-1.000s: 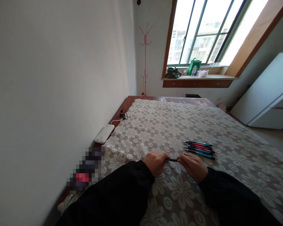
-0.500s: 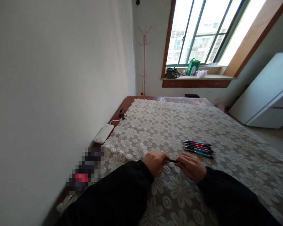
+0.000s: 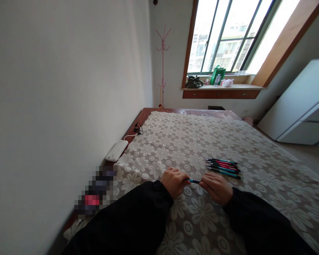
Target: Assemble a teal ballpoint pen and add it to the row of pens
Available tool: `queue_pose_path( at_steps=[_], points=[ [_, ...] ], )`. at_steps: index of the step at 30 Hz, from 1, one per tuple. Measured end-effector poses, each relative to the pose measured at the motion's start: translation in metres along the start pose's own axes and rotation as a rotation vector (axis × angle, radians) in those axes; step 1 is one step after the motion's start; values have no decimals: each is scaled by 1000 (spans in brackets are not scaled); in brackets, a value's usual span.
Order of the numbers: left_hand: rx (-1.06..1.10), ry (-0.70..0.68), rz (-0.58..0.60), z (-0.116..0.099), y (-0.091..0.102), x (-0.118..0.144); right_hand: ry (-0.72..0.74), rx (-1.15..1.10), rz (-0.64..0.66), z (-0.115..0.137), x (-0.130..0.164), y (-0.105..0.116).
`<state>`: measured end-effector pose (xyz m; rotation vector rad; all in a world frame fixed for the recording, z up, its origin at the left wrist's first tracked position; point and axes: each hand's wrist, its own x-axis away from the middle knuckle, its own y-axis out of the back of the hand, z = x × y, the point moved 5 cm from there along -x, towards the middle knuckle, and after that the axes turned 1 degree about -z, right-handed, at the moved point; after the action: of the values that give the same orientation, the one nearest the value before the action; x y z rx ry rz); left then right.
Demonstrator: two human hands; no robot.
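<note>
Between my two hands a dark pen with a teal part (image 3: 194,181) lies roughly level, just above the flowered cloth. My left hand (image 3: 174,181) is closed around one end of it, and my right hand (image 3: 216,187) pinches the other end. Both of its ends are hidden by my fingers. Beyond my right hand, a row of several pens (image 3: 223,167) in teal, red and black rests on the cloth, their tips pointing left.
A cloth with a flower pattern (image 3: 179,141) covers the table. Along the wall on the left sit a white power strip (image 3: 117,150), a black cable (image 3: 139,129) and a pixelated patch. Farther back are a pink coat stand (image 3: 163,67) and a windowsill holding a green bag (image 3: 217,75).
More of the pen's teal part shows beside my left hand now. Both hands stay in nearly the same place, and the row of pens has not moved.
</note>
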<state>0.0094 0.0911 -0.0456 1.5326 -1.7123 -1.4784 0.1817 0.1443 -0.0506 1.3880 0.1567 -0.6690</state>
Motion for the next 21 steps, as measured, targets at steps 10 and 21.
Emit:
queue_pose_path(
  at_steps=[10, 21],
  points=[
    [-33, 53, 5, 0, 5, -1, -20, 45, -65, 0, -4, 9],
    [33, 6, -82, 5, 7, 1, -80, -26, 10, -2, -3, 2]
  ],
)
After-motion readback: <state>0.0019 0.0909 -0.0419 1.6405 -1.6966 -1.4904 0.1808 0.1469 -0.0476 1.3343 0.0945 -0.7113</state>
